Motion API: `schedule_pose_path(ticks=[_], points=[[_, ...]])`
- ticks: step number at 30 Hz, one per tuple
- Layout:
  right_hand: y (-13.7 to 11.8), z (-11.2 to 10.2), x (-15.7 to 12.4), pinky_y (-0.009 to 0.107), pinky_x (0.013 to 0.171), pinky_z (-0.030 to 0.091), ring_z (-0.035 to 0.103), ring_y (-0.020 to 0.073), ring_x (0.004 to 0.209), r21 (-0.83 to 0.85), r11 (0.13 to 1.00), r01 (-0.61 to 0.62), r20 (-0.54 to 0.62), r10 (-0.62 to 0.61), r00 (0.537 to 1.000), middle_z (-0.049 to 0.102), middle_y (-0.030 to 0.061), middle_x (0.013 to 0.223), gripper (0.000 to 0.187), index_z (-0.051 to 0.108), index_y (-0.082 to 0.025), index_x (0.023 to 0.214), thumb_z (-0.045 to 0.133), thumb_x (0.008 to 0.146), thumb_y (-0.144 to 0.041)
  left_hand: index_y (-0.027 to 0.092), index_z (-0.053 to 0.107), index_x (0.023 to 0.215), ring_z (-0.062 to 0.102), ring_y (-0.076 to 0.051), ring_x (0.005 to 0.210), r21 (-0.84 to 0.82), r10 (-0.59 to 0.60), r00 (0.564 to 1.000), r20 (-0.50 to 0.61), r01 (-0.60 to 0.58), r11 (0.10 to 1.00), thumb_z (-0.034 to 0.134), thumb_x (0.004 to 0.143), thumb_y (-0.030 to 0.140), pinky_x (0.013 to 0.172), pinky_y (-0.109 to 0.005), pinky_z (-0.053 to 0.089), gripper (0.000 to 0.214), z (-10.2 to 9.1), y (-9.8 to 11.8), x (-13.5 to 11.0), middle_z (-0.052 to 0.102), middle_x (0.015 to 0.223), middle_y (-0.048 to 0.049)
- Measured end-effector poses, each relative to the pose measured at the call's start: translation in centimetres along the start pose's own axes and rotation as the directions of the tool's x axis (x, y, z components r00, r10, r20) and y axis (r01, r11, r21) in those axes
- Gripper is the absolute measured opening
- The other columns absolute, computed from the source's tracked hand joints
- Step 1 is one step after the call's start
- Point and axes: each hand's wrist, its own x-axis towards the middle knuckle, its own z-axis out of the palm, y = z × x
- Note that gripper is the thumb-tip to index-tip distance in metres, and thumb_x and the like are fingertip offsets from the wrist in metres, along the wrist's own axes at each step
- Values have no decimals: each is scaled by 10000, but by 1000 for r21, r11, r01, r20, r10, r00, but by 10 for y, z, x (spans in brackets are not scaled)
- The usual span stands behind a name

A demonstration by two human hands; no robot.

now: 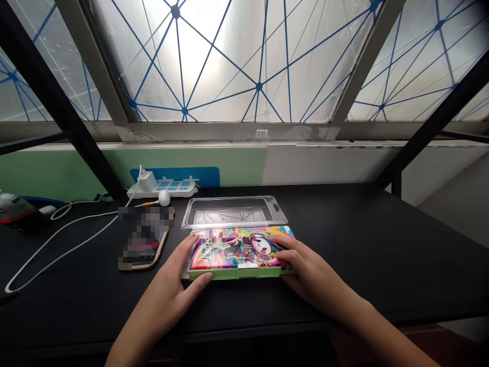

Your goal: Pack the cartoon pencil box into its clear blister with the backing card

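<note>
A flat plastic pencil case (240, 254) lies on a black table (382, 244), directly in front of the person. Its long axis runs left to right across the view, with a green base and a brightly printed cartoon lid facing up. A small white catch (247, 265) sits on the long edge nearest the person.

The left hand (171, 290) covers the case's left end, its fingers (187, 250) spread on the lid and its thumb (202, 279) lying by the near edge. The right hand (309, 270) rests over the right end, with its fingers (284, 244) curved across the lid. Both hands are partly open, though it is hard to tell how firmly they grip.

A clear plastic tray (233, 212) sits just beyond the case at 12 o'clock. A blurred phone (143, 239) lies near it at 10 o'clock, and a white power strip (162, 189) stands farther off at 11 o'clock, with a white cable (64, 244) trailing toward 9 o'clock.
</note>
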Motion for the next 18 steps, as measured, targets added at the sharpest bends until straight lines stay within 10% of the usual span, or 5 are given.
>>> schedule_pose_path(ticks=[9,18], points=[[17,-14,-10,499,1056,540,538,323,1363,152,941,-303,235,263,936,502,121,1522,431,584,-308,1252,765,863,-350,339,247,1597,479,-313,1427,-104,-95,992,86,103,989,664,915,383,1143,-494,441,801,0,0,1,455,1573,-109],[31,-36,18,463,981,564,666,319,1172,302,872,-385,294,299,908,706,102,1268,354,722,-278,1188,709,890,-470,399,101,1619,498,-316,1399,-98,-73,995,69,80,992,660,923,368,1129,-504,437,893,5,-4,-1,466,1509,-118]])
